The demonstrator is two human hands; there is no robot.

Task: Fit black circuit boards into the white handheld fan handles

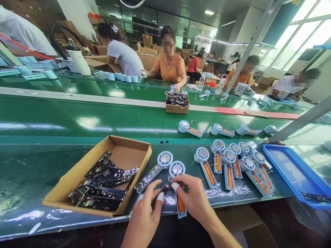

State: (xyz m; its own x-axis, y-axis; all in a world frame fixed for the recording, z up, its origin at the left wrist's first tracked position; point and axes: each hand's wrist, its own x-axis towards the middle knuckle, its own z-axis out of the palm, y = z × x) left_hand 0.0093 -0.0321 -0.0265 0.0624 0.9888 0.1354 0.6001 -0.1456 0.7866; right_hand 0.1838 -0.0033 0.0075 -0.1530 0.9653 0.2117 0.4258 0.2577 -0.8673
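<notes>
Green bench: both hands' fingers [160, 197] pinch a circuit board [163, 189], partly hidden.

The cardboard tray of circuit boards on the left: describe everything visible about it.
The cardboard tray is a shallow, open brown box with low walls, lying flat and turned at an angle on the green bench, near its front edge. Dark circuit boards are piled loosely in its nearer half; the far corner shows bare cardboard. No hand touches it; the left hand is just right of it. One fan unit lies beside its right wall.
</notes>
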